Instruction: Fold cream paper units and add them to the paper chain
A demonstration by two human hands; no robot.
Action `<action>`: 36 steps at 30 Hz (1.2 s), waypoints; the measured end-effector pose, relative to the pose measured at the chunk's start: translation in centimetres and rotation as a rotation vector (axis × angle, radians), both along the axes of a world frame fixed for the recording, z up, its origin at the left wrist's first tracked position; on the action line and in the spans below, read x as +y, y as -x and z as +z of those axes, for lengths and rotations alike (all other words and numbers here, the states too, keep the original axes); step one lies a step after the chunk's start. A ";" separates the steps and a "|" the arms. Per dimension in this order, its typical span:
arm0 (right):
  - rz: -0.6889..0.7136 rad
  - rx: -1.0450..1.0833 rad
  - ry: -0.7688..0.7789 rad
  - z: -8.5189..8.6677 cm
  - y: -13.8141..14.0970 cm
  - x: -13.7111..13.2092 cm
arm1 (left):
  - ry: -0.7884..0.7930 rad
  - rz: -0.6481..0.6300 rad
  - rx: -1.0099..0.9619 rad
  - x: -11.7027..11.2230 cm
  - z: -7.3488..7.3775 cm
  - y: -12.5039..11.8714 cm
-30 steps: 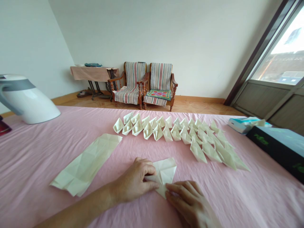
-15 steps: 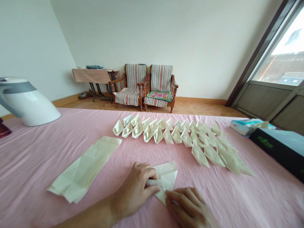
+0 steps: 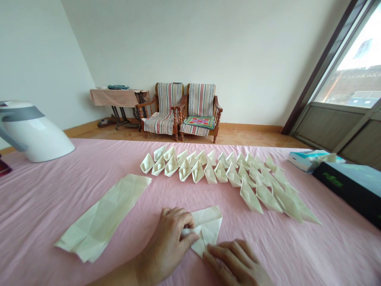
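Observation:
A small cream sheet of paper (image 3: 208, 226), partly folded, lies on the pink cloth (image 3: 53, 190) near the front edge. My left hand (image 3: 171, 244) curls over its left side, thumb and fingers pinching a fold. My right hand (image 3: 235, 264) rests at its lower right corner, fingertips pressed flat on the paper's edge. Beyond it, several folded paper boats (image 3: 214, 171) stand in rows across the middle. A long creased stack of paper (image 3: 104, 214) lies flat to the left.
A white and grey electric kettle (image 3: 32, 131) stands at the far left. A dark box (image 3: 351, 186) and a teal tissue box (image 3: 309, 159) sit at the right edge. Two striped wooden chairs (image 3: 184, 111) and a small table (image 3: 119, 97) stand against the back wall.
The view has shifted slightly, so everything sits a little lower. My left hand has curled tighter on the fold; my right hand has slid slightly down and left along the paper's edge.

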State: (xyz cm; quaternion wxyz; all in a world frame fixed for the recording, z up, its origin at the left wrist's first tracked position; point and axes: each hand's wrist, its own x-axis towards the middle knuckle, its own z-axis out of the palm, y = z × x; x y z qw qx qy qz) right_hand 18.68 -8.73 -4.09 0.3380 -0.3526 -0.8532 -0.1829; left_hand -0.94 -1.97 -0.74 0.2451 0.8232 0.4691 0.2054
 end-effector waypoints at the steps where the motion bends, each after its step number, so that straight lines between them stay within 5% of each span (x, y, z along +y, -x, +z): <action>1: -0.010 0.000 -0.025 0.1 0.1 0.0 | -0.005 -0.002 -0.006 0.0 0.0 0.0; 12: -0.053 0.015 -0.041 0.1 0.7 0.3 | -0.128 -0.023 -0.023 -0.3 0.0 0.0; 16: -0.038 0.007 0.024 0.3 0.2 0.1 | -0.295 -0.283 0.023 -0.6 0.6 0.0; 20: -0.025 0.021 0.068 0.2 0.2 0.0 | -0.299 -0.510 0.073 -0.3 1.1 0.3; 30: -0.026 0.168 0.091 -0.8 1.2 -0.7 | -0.066 -0.398 -0.001 0.6 1.2 0.8; 36: 0.021 0.105 0.080 -0.2 1.0 -0.7 | -0.071 -0.368 -0.036 0.3 0.9 0.5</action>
